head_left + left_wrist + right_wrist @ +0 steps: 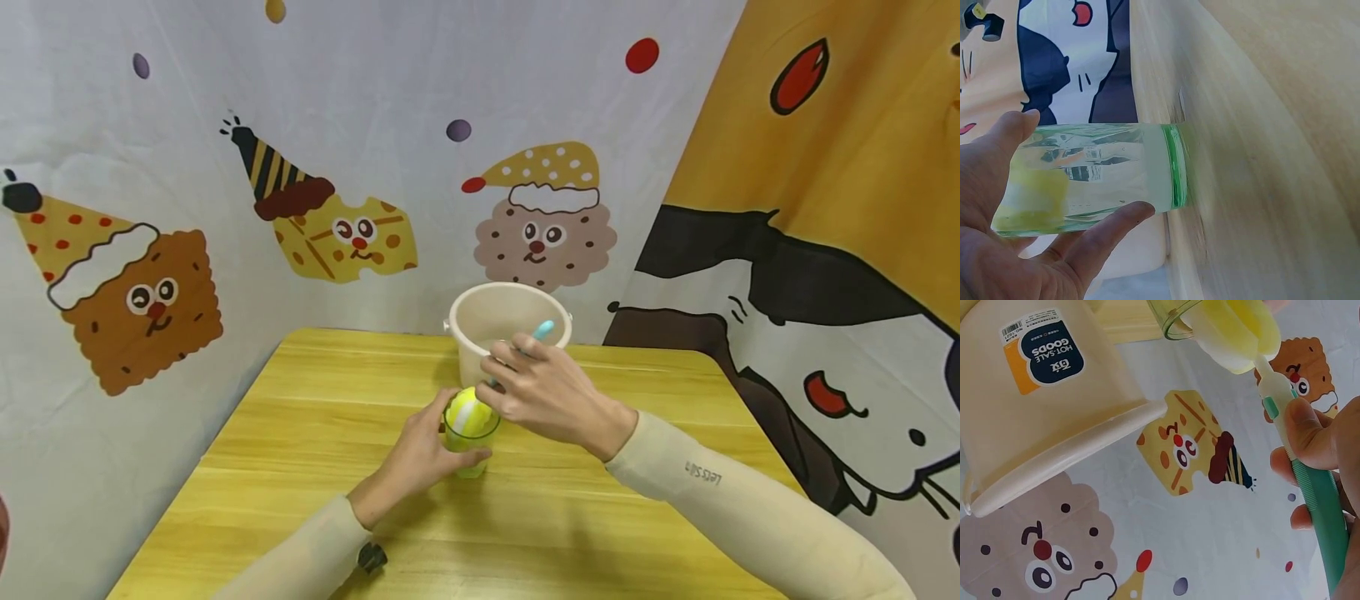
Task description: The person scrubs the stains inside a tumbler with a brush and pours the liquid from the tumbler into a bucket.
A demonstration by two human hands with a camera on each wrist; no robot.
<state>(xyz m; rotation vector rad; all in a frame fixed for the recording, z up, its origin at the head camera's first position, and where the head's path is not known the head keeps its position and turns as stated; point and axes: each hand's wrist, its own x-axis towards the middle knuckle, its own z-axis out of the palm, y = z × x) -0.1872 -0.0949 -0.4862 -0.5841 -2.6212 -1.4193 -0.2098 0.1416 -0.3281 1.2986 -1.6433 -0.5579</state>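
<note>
My left hand [412, 454] holds a clear green-tinted drinking glass [1110, 159], thumb on one side and fingers on the other. The glass stands upright, its thick green base at the wooden tabletop. Above it, my right hand [551, 393] grips the green handle [1319, 506] of a sponge cup brush, which slants down toward the glass. The brush's yellow and white sponge head [467, 412] sits partly inside the glass's mouth, with part of it bulging above the rim. The left wrist view shows the yellow sponge [1035, 197] blurred through the glass wall.
Just behind the hands stands a cream bucket [468, 358] with a label [1044, 353] on its side. The yellow wooden table [315, 400] reaches back to a cartoon-printed cloth [375, 92]. A small dark object [371, 557] is at the left sleeve.
</note>
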